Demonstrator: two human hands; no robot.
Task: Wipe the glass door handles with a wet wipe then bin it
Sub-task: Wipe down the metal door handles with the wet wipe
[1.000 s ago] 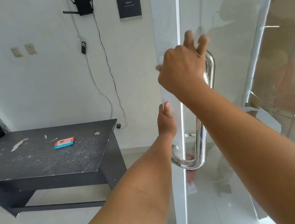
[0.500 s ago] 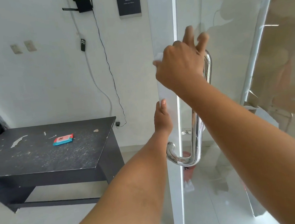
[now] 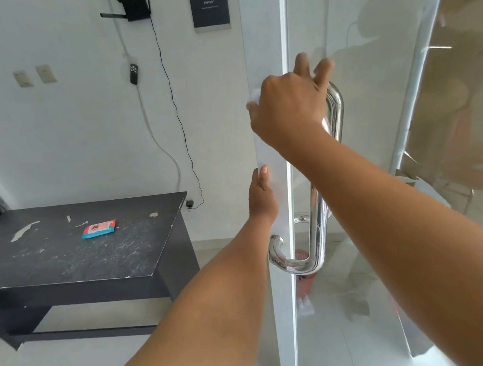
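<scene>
At right is set a clear glass door, with a curved chrome tube handle mounted beside its left edge. The right hand is placed at the handle's top, a white wet wipe tucked under it. The left hand is laid on the door edge, lower down, left of the handle. Left of the door a black scuffed table is set against a white wall, a flat teal-and-red wipe pack laid on it. Fixed on the wall above: a black antenna router, a dark square plaque.
</scene>
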